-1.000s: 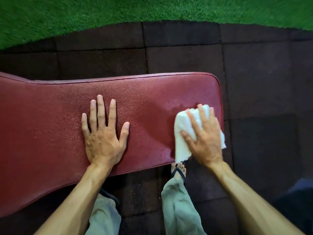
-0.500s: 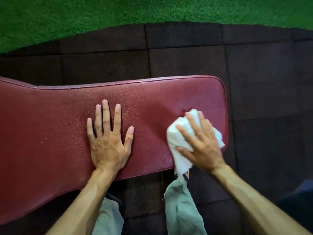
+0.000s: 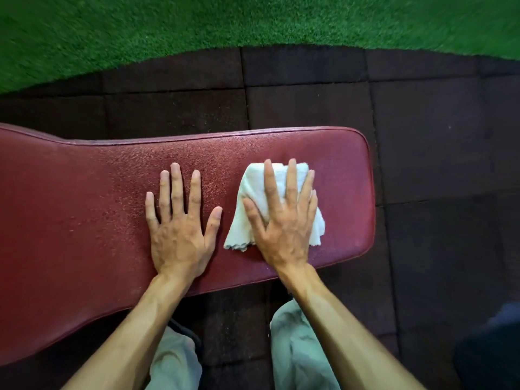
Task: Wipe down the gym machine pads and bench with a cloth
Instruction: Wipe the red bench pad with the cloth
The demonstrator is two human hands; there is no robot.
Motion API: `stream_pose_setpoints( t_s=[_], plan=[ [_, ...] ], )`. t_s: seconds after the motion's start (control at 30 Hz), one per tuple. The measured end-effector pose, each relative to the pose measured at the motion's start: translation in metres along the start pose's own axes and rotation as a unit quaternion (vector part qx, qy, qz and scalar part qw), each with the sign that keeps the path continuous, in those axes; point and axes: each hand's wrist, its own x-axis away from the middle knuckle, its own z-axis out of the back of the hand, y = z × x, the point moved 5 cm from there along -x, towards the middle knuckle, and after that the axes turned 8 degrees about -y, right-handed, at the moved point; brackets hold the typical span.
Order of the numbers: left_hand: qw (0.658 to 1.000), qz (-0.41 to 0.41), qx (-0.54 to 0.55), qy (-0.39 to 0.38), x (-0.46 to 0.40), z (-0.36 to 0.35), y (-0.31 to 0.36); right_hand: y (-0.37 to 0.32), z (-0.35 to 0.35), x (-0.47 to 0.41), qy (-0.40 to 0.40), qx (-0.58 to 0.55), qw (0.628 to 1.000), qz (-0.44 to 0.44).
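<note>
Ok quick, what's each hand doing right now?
Left hand: open, flat on the red padded bench.
Right hand: open, pressing the white cloth.

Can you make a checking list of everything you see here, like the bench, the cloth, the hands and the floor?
Surface: red bench padded, pebbled, speckled near the left hand.
Job's things: white cloth crumpled, lying on the bench near its right end.
Clutter: nothing seen.
Hands: left hand flat on the bench, fingers spread; right hand pressing flat on the cloth.
Cables: nothing seen.
Surroundings: dark floor tiles; green turf beyond.
</note>
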Motion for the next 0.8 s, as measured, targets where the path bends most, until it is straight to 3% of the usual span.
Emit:
stream_pose_setpoints(
  t_s=[0.13, 0.23, 0.33, 0.47, 0.67, 0.8],
  plan=[
    [0.997, 0.004, 0.070, 0.013, 0.000, 0.010, 0.003, 0.023, 0.012, 0.011, -0.023, -0.076, 0.996, 0.039],
    [0.989, -0.008, 0.132, 0.071, 0.001, 0.032, 0.039, 0.072, 0.020, 0.008, -0.009, -0.126, 0.992, -0.010],
    [0.987, -0.054, 0.120, 0.094, -0.002, 0.041, 0.108, 0.110, 0.016, 0.007, -0.020, -0.115, 0.993, -0.034],
    [0.992, -0.039, 0.095, 0.072, -0.004, 0.010, 0.153, 0.124, 0.007, 0.006, -0.039, -0.071, 0.996, -0.021],
    [0.991, -0.089, 0.064, 0.079, 0.025, -0.008, 0.122, 0.118, 0.007, 0.008, -0.042, -0.039, 0.998, -0.037],
    [0.993, -0.103, 0.015, 0.061, 0.049, -0.002, 0.041, 0.098, 0.002, 0.017, -0.068, -0.027, 0.997, -0.014]
  ],
)
